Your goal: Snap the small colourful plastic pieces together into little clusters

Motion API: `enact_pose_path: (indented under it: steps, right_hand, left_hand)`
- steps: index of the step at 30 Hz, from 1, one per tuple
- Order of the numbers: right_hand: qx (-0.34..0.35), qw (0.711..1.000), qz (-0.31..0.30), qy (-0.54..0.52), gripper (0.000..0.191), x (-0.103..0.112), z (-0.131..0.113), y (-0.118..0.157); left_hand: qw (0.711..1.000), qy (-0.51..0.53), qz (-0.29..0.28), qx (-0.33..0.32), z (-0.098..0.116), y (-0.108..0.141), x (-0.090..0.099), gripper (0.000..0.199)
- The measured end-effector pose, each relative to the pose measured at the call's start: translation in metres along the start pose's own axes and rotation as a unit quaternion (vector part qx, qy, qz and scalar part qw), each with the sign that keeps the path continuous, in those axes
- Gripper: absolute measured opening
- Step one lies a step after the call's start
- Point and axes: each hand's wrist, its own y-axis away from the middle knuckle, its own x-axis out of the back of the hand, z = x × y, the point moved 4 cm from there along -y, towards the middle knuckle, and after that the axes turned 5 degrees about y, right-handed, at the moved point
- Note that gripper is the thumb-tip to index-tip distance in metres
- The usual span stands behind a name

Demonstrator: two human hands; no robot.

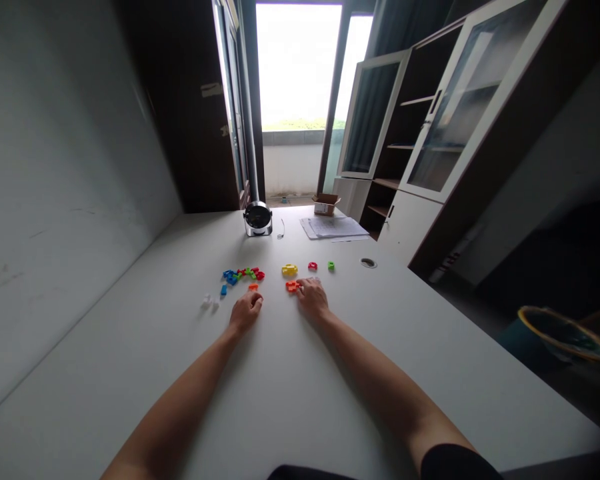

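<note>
My right hand [312, 296] is set down on the white table [280, 380], its fingertips at the right end of an orange block [292, 287]; whether they pinch it or only touch it, I cannot tell. My left hand [247, 311] rests with fingers curled, just short of a smaller orange piece [253, 287], and I cannot tell whether they grasp anything. Beyond my right hand sit a yellow block [289, 270], a red piece [313, 266] and a green piece [331, 265]. Past my left lies a mixed cluster [231, 277] of blue, green and red, with white pieces [207, 301] nearer me.
</note>
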Motion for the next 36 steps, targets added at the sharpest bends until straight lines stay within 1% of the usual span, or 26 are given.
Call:
enact_pose_path:
  steps: [3, 6, 12, 15, 19, 25, 27, 32, 34, 36]
  right_hand:
    - [0.012, 1.000, 0.007, 0.003, 0.018, 0.000, -0.003, 0.001]
    - [0.009, 1.000, 0.021, 0.008, 0.015, 0.001, -0.005, 0.003]
    - [0.038, 0.999, 0.016, 0.005, 0.015, 0.001, -0.008, 0.003]
    - [0.039, 0.999, 0.013, -0.003, 0.020, 0.000, -0.009, 0.003]
    - [0.035, 0.999, 0.000, -0.019, 0.032, -0.002, -0.010, 0.002]
    - [0.068, 0.997, -0.016, -0.027, 0.040, 0.000, -0.016, 0.003]
    - [0.074, 0.997, -0.019, -0.025, 0.039, 0.001, -0.017, 0.004]
    - [0.098, 0.995, -0.003, -0.025, 0.026, 0.007, -0.021, 0.006]
    - [0.112, 0.993, 0.000, -0.027, 0.024, 0.009, -0.023, 0.007]
    - [0.121, 0.992, -0.001, -0.029, 0.022, 0.010, -0.024, 0.008]
  left_hand:
    - [1.000, -0.004, -0.003, 0.006, 0.001, 0.000, 0.000, 0.019]
    - [1.000, -0.004, 0.000, 0.000, 0.000, -0.001, -0.001, 0.018]
    - [1.000, 0.000, -0.002, -0.003, -0.004, -0.002, -0.003, 0.017]
    - [1.000, 0.001, 0.000, -0.006, -0.004, -0.002, -0.002, 0.017]
    - [1.000, 0.000, -0.004, -0.003, -0.002, -0.001, -0.002, 0.017]
    - [1.000, 0.000, -0.004, -0.004, 0.000, -0.001, 0.000, 0.018]
    - [1.000, -0.003, -0.005, 0.000, 0.001, -0.001, 0.000, 0.018]
    - [1.000, -0.009, -0.003, -0.004, 0.000, -0.001, -0.002, 0.018]
    - [1.000, -0.018, 0.006, -0.014, 0.000, -0.001, -0.001, 0.019]
    - [0.998, -0.043, 0.027, -0.033, -0.001, -0.002, 0.003, 0.019]
